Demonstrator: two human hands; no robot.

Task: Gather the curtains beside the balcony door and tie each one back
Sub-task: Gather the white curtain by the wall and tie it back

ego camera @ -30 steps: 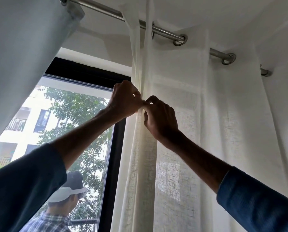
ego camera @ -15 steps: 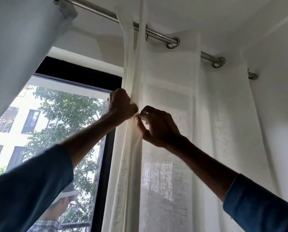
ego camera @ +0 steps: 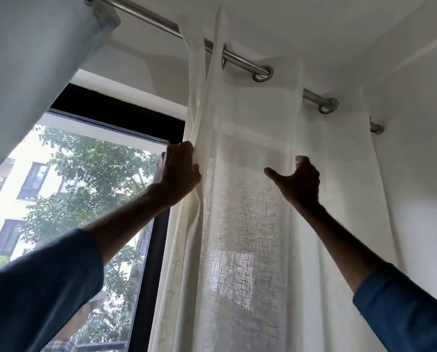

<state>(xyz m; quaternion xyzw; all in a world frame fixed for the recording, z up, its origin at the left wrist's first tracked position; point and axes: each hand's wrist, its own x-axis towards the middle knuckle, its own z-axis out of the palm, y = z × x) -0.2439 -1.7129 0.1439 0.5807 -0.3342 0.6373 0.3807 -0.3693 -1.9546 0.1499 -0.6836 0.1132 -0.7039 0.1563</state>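
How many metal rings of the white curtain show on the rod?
3: an edge-on ring by the gathered folds, a middle ring, a rightmost ring. Folds may hide more.

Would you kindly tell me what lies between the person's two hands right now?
Only a flat panel of the sheer curtain, seen in the head view, spans from the left hand to the right hand.
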